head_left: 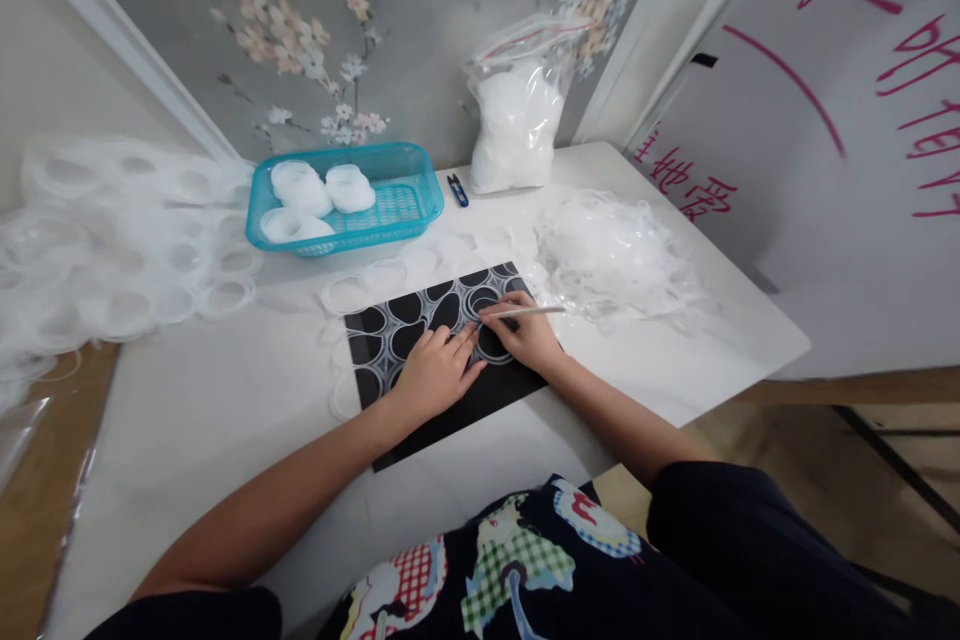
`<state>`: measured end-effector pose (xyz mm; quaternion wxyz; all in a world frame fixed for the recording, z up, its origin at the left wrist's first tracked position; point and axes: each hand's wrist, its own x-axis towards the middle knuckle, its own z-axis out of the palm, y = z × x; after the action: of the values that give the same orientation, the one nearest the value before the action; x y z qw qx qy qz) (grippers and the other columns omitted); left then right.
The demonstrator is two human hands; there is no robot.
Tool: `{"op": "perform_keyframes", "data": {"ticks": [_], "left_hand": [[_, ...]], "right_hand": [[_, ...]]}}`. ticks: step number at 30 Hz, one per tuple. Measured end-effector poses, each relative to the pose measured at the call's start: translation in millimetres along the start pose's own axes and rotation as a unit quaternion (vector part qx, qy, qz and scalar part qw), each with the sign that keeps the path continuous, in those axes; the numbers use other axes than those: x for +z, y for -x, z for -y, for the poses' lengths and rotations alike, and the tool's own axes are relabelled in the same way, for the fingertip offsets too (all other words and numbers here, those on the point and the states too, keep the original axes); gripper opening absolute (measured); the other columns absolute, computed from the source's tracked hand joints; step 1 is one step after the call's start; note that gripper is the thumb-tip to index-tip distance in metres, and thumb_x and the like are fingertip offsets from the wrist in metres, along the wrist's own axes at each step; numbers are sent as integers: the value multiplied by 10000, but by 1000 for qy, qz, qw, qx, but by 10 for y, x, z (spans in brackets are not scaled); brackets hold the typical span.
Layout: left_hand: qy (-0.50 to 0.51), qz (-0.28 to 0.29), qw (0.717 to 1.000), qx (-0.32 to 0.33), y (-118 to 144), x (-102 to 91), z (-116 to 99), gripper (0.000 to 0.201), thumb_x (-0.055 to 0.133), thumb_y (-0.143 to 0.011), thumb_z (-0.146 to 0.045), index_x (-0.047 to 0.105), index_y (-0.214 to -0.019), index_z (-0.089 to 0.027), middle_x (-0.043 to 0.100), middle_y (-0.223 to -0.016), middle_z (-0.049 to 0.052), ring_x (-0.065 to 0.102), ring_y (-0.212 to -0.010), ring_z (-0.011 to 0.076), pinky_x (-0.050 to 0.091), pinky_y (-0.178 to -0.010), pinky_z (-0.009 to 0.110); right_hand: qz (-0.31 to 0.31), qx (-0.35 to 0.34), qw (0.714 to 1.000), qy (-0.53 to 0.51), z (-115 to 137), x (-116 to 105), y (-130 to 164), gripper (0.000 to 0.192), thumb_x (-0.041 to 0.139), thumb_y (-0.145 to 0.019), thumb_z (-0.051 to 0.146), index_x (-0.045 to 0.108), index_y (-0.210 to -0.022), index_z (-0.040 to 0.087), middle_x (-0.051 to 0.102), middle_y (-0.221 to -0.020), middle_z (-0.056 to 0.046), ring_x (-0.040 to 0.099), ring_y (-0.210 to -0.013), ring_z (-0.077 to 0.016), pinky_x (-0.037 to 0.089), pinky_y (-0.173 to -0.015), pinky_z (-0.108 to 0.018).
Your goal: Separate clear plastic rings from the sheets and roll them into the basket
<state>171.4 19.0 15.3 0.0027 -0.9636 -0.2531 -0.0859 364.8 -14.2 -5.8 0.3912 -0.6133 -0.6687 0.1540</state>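
A black mat [480, 407] lies on the table in front of me. Over its upper part is a thin, see-through white sheet [385, 358] with round and oval holes that look dark against the mat. My left hand [435, 372] rests flat on the sheet, fingers stretched out. Just right of those fingertips, my right hand [531, 332] pinches a slim, pale, pen-like tool [538, 311]. The tool's tip is down near a ring shape in the sheet; its exact kind is too small to make out.
A blue plastic basket [345, 242] holds stacks of white rings [296, 186]. Beside it are small blue thread snips [457, 190] and a filled zip bag [517, 120]. White cut scraps [615, 250] are heaped at right, holed white sheets [135, 250] at left. A whiteboard [795, 220] stands right.
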Motion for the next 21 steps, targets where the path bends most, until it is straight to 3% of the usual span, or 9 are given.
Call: {"op": "perform_keyframes", "data": {"ticks": [5,7,8,10,11,12,15,18,21], "left_hand": [[31,22,999,-13,-4,-19,13,423,516,-962,-375,617,-1279,-113,606,-1336,86,571,-969,266,468,-796,394],[43,22,999,-15,3,-24,20,395,512,-965,-362,633,-1259,-127,611,-1330,84,572,-980,264,467,-806,394],[46,20,999,-16,7,-28,26,382,511,-967,-357,641,-1249,-134,611,-1330,81,573,-985,263,467,-811,395],[53,20,998,-16,9,-41,42,369,525,-960,-361,649,-1238,-152,615,-1326,72,575,-975,256,470,-812,394],[56,21,998,-16,3,-51,50,365,539,-953,-368,655,-1229,-160,624,-1315,65,575,-964,251,471,-810,390],[60,19,998,-17,-9,-64,57,358,549,-948,-376,666,-1211,-162,640,-1293,58,574,-954,245,472,-814,384],[70,-5,997,-11,-98,-106,46,356,535,-958,-388,683,-1174,-147,673,-1239,54,566,-961,231,466,-836,362],[53,-27,998,14,-262,-124,-26,426,502,-972,-415,634,-1247,-117,633,-1302,68,552,-1021,248,449,-856,372],[23,-19,999,34,-451,-99,-120,504,487,-972,-459,580,-1314,-100,589,-1357,83,541,-1060,281,429,-855,396]], "right_hand": [[49,-91,989,102,-74,-41,-53,214,610,-884,180,733,-1019,293,731,-1106,-38,543,-1197,-287,415,-987,-456],[-31,-47,992,111,-179,-210,-282,187,589,-888,181,742,-965,256,740,-1012,-50,593,-1090,-268,428,-957,-444],[-128,2,985,117,-240,-323,-409,193,556,-906,197,746,-913,225,738,-949,-61,612,-1013,-256,439,-932,-444],[-230,48,964,129,-347,-550,-597,345,384,-981,223,726,-1001,173,715,-1037,-115,581,-1047,-270,396,-974,-515],[-281,63,951,118,-382,-637,-631,325,416,-975,268,729,-996,180,718,-1038,-110,577,-1046,-272,410,-968,-510],[-287,62,950,104,-402,-691,-617,297,458,-959,298,733,-992,190,723,-1031,-104,576,-1047,-276,422,-962,-508],[-201,54,978,10,-402,-639,-378,223,574,-891,353,750,-897,215,749,-950,-78,632,-974,-264,502,-876,-444],[-90,105,986,-94,-384,-431,-123,237,608,-863,398,746,-849,206,761,-881,-69,697,-845,-241,548,-758,-379],[-66,125,982,-125,-363,-324,-46,251,614,-852,422,746,-840,208,765,-869,-60,714,-818,-232,555,-757,-360]]}}
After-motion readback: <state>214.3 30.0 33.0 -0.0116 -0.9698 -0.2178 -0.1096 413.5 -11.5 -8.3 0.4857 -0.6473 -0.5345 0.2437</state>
